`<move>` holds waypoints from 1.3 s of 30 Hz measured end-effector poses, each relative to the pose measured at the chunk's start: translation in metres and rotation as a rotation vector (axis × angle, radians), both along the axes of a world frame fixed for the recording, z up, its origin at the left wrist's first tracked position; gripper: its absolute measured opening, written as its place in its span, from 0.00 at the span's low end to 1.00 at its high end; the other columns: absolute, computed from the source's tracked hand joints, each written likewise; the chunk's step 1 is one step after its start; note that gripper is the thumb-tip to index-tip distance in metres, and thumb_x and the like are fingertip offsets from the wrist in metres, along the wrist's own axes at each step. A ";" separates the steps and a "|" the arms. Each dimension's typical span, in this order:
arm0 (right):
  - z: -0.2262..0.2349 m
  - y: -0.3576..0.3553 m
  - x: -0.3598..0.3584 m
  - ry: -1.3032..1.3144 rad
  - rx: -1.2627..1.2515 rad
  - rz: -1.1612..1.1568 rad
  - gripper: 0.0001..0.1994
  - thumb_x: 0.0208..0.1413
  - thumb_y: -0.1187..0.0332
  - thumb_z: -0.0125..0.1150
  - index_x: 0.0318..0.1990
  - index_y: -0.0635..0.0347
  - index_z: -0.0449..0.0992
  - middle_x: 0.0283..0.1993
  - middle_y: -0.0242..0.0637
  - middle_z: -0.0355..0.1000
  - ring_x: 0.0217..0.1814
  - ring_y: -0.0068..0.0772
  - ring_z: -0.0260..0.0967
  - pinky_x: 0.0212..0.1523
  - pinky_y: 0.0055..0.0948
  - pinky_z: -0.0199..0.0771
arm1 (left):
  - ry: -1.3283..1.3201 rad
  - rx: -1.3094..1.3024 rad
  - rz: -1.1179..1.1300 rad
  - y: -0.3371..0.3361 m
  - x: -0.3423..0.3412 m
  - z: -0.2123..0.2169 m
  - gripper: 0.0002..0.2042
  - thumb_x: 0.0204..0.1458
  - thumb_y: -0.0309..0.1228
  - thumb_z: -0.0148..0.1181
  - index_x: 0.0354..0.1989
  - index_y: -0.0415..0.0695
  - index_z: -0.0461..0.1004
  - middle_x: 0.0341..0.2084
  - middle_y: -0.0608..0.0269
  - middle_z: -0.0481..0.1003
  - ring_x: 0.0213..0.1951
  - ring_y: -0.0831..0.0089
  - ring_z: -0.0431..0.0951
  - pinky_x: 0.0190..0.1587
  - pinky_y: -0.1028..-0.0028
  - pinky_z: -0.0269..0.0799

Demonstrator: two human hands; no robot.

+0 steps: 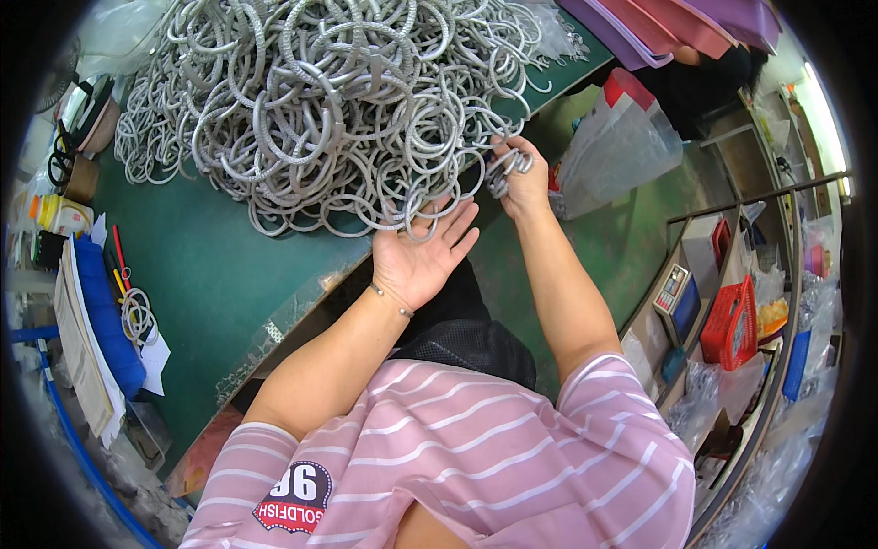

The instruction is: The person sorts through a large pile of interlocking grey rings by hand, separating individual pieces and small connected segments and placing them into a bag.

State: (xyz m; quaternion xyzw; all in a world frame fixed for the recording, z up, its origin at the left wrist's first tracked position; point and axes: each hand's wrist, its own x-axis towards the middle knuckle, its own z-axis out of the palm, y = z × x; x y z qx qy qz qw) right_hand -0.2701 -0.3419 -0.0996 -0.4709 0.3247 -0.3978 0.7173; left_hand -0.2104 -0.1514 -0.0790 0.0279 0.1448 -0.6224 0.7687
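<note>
A large heap of silver-grey bangles [320, 101], open hoops with a textured surface, is piled across the table. My left hand [413, 263] lies palm up at the table's edge, fingers spread. A few bangles from the near side of the heap overlap its fingertips, but it grips none. To the right, past the table's edge, my right hand [528, 186] is closed around a small bunch of bangles [502, 172]. Its fingers are partly hidden behind them. A thin open cuff [391, 301] sits on my left wrist.
The green table [210, 284] has a worn near edge. At left are a blue pad [105, 316], papers, pens and a small coil of rings [138, 317]. Right of the table stand a clear plastic bag [617, 156], a calculator [674, 288] and a red basket [730, 325]. Purple trays [622, 37] jut in above.
</note>
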 end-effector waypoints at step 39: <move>0.042 -0.049 -0.021 -0.078 -0.462 0.145 0.07 0.55 0.78 0.53 0.40 0.59 0.64 0.40 0.40 0.70 0.40 0.36 0.72 0.41 0.34 0.75 | -0.065 0.042 -0.034 0.006 0.002 0.003 0.24 0.54 0.47 0.45 0.45 0.37 0.72 0.53 0.51 0.67 0.60 0.59 0.61 0.61 0.56 0.55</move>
